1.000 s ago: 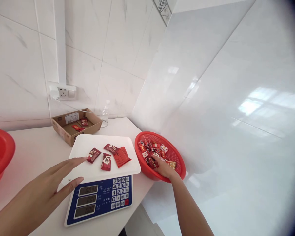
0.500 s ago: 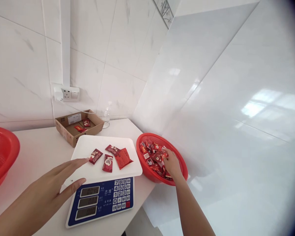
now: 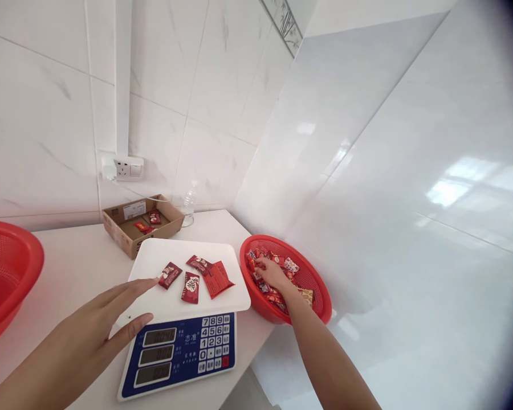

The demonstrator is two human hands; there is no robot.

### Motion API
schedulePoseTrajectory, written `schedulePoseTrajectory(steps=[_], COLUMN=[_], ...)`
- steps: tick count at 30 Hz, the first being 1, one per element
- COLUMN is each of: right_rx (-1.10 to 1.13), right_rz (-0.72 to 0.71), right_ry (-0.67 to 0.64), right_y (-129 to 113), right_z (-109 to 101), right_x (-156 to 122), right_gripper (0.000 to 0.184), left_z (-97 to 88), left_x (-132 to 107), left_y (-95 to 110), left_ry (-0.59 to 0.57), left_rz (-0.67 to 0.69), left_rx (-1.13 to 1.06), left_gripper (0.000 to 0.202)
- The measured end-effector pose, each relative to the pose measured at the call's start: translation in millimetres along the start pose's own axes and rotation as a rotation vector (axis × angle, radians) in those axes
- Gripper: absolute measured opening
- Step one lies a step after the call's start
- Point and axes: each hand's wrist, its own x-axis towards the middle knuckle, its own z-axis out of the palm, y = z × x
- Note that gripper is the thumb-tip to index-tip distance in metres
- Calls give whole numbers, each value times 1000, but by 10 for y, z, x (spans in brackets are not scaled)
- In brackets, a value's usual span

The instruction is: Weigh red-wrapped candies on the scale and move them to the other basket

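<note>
- Lower left: your left hand (image 3: 96,327) lies open, fingers spread, index tip at the white scale tray (image 3: 162,253)'s left edge.
- Centre: the nearest red packet (image 3: 170,275) lies just right of that fingertip, long axis slanting up-right (three more beside it).
- Right of centre: your right hand (image 3: 272,272) curls over sweets (image 3: 291,265) in the red basket (image 3: 314,278); a pinch cannot be told.

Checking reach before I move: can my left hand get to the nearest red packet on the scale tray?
Probably yes: the left hand lies open at the tray edge, fingertips almost at the packet, nothing between.
</note>
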Motion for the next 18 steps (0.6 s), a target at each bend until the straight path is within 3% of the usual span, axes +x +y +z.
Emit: schedulePoseTrajectory(steps=[7, 13, 18], right_rx=[-207, -197, -55], right_rz=[75, 21, -129], right_ry=[-101, 61, 140], right_y=[-47, -248, -650], right_z=[85, -125, -136], right_x=[142, 12, -181], right_gripper=[31, 20, 22], left_z=[-72, -51, -103], left_x=[12, -5, -29], left_y=[57, 48, 114], left_ry=[-14, -1, -22], left_rz=[10, 5, 7], left_rx=[-5, -17, -10], left_gripper=[49, 48, 49])
